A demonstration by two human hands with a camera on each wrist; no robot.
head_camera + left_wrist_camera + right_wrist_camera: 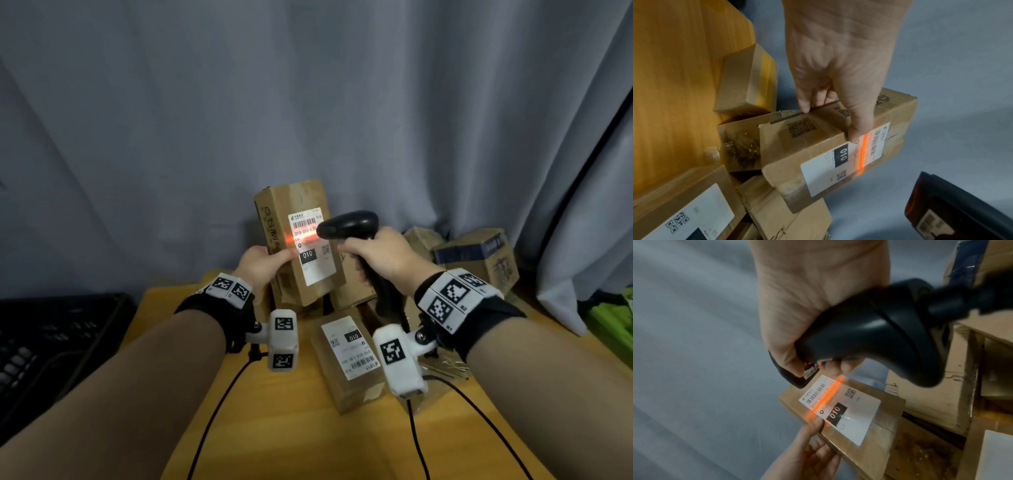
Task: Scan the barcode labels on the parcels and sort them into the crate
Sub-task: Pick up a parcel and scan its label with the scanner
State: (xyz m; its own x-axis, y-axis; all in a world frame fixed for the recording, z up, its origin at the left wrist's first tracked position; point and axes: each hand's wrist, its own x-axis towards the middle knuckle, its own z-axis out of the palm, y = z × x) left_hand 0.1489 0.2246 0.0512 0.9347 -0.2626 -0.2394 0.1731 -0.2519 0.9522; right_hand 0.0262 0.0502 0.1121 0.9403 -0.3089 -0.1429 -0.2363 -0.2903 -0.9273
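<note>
Here, left hand [262, 265] grips the upright parcel [301, 240] (thumb on label); right hand [380, 255] clasps the scanner [349, 224].

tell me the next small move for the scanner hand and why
Probably tilt the scanner in the right hand so its orange line moves onto the barcode. The line crosses the label just below the bars on the parcel that the left hand holds.
</note>
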